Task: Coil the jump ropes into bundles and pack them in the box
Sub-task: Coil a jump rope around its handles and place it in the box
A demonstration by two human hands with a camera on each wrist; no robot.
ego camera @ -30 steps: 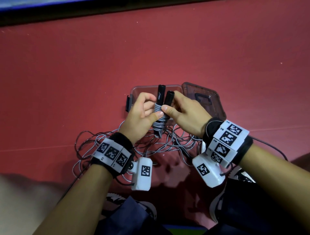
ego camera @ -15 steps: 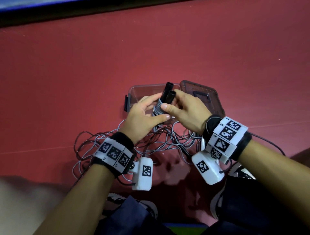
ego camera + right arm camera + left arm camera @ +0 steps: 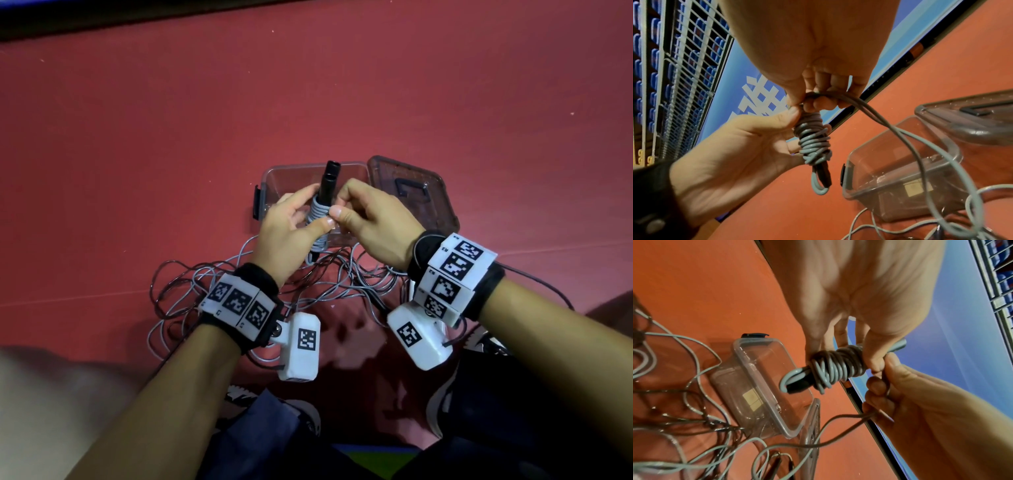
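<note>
Left hand gripping the half-wound rope above the box; right hand pinching its free strand. Loose ropes piled on floor near box; lid just beside it.

A red floor carries everything. On it stands a clear plastic box, open, with its tinted lid lying just beside it to the right. Loose grey and dark jump ropes sprawl tangled on the floor, near the box's front
</note>
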